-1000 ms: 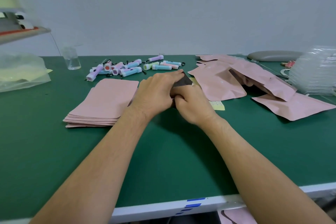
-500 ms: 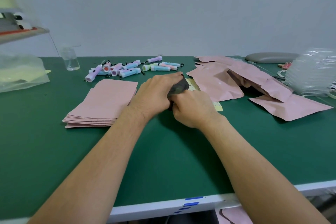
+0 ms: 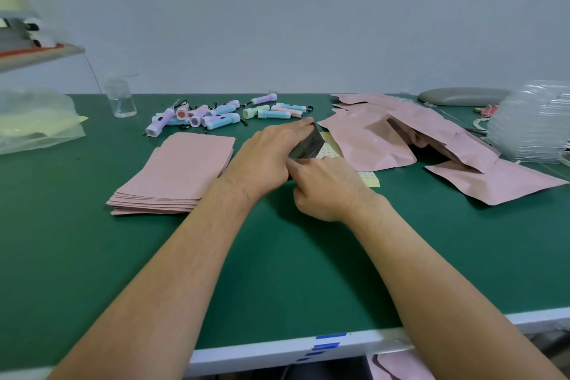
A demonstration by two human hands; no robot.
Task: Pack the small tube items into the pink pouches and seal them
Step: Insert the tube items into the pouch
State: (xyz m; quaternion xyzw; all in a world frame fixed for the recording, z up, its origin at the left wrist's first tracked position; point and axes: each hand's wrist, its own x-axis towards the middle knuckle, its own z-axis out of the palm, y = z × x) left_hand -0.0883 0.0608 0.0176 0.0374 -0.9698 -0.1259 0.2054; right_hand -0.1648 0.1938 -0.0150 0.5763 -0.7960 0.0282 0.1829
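Against grey wall [image 3: 308, 9], green table [image 3: 77, 256], pink pouches [image 3: 175, 173].

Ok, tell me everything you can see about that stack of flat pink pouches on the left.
The stack is several flat, matte pink pouches with rounded corners. They look empty and are slightly fanned, so their near edges show in steps. It lies on the green table, just nearer than the tubes and left of the left hand, whose wrist hides its near right corner; whether they touch I cannot tell.
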